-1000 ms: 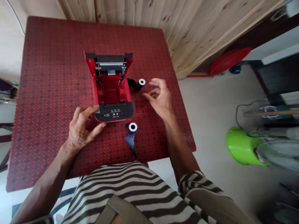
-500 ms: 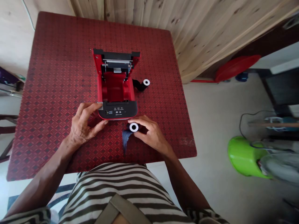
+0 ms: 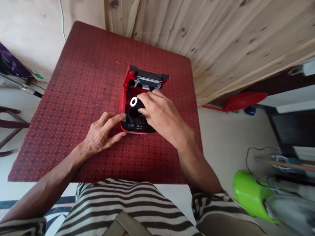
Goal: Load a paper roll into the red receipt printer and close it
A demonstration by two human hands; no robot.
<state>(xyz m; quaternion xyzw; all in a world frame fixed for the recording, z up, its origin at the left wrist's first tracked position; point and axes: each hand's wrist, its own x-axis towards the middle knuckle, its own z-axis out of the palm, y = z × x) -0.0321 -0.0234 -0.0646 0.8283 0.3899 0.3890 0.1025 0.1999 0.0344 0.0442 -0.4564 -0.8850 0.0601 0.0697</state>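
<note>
A red and black label printer (image 3: 136, 128) sits on the table with its lid (image 3: 150, 74) raised at the back. My left hand (image 3: 100, 133) grips its front left corner, fingers on top and thumb low at the front. Pinched in my right hand (image 3: 163, 116) is a black roll (image 3: 139, 104) with a white ring-shaped end. The roll is over the printer's inner bay, and its loose dark tail drapes above the front panel. My right hand covers the printer's right side and part of the bay.
The red patterned table (image 3: 83, 88) extends around the printer, with a wooden plank wall (image 3: 172, 29) behind. A bright green bucket (image 3: 248, 193) stands on the floor to the right. Part of a dark wooden chair (image 3: 12, 124) shows at the left.
My right hand has lifted the black roll from in front of the printer to over its bay. My left hand stays on the corner. The second roll is no longer visible. The view has shifted.
</note>
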